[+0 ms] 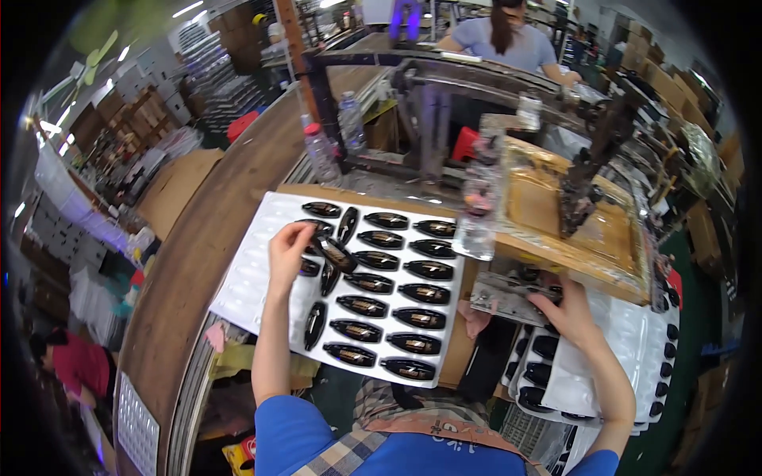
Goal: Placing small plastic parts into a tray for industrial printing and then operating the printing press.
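My left hand is closed in a pinch on one end of a glossy black oval piece, held above a white moulded tray. On the tray lie rows of similar black pieces with gold-coloured print, such as one black piece; a few near my left hand lie at other angles. My right hand reaches to a metal fixture under a wooden-framed printing screen. Its thumb and fingers curl at the fixture's right end; whatever they hold is hidden in shadow.
Stacked white trays with black pieces stand at the right. A metal machine frame rises behind the tray. Plastic bottles stand at its left, beside a long brown worktop. Another person sits beyond the machine.
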The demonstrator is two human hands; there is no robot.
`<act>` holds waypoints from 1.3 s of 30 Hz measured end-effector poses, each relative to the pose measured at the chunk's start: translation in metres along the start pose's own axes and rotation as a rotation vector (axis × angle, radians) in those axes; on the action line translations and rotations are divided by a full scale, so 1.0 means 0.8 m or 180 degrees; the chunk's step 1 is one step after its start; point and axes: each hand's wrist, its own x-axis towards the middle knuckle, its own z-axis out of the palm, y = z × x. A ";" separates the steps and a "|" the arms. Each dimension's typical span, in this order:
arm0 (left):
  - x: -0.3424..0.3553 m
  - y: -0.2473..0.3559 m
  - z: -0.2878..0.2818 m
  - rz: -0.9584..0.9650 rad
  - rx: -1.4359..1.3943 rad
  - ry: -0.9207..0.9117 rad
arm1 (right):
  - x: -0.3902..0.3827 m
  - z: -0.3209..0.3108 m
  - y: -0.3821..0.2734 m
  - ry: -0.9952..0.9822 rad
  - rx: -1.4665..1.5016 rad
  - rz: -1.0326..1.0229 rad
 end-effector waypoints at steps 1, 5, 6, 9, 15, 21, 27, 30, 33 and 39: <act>-0.009 -0.013 -0.033 -0.0113 0.0122 0.0214 | -0.015 -0.003 0.018 0.0378 -0.0444 -0.0077; -0.049 -0.071 -0.114 -0.0512 0.0393 0.0811 | -0.057 -0.049 0.134 0.1382 -0.0834 0.0515; -0.054 -0.085 -0.122 -0.0493 0.0385 0.0797 | -0.066 -0.063 0.170 0.1655 -0.1285 0.0732; -0.058 -0.121 -0.134 -0.0755 0.0370 0.0906 | -0.093 -0.115 0.278 0.1920 -0.2122 0.1134; -0.059 -0.137 -0.135 -0.0790 0.1753 0.0668 | -0.135 -0.170 0.401 0.1597 -0.2238 0.2173; -0.047 -0.047 -0.055 0.0405 0.2680 0.0907 | -0.127 -0.170 0.373 0.1795 -0.2325 0.1819; -0.033 0.063 0.147 0.0780 0.0273 -0.1040 | -0.115 -0.160 0.293 0.2548 -0.2044 0.1280; -0.030 0.078 0.227 0.1051 0.0592 -0.1356 | -0.106 -0.121 0.219 0.2356 -0.0054 0.0738; 0.006 0.070 0.299 0.1971 0.0921 -0.1620 | -0.089 -0.082 0.138 0.1843 0.0967 0.0493; 0.046 0.065 0.332 0.0938 -0.0137 -0.2025 | -0.022 -0.038 0.029 0.1081 0.0962 -0.0269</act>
